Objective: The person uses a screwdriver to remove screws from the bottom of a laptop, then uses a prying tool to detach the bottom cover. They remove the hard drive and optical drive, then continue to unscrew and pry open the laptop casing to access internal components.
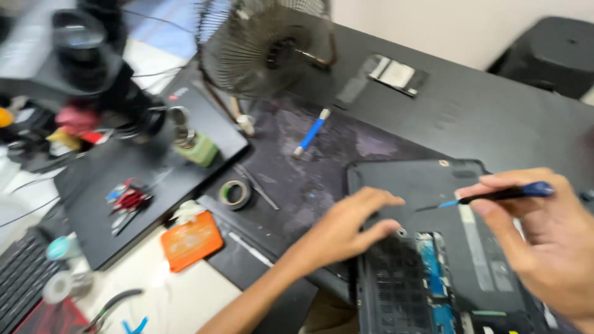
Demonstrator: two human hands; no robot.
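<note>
On the desk (495,105), an opened laptop (433,247) is pressed by the spread left hand (346,226); a blue tool (501,194) is pinched by the right hand (544,241)

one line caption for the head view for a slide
Left hand pressing on an upturned laptop while the right hand holds a blue-tipped tool over it on a cluttered workbench.
</note>
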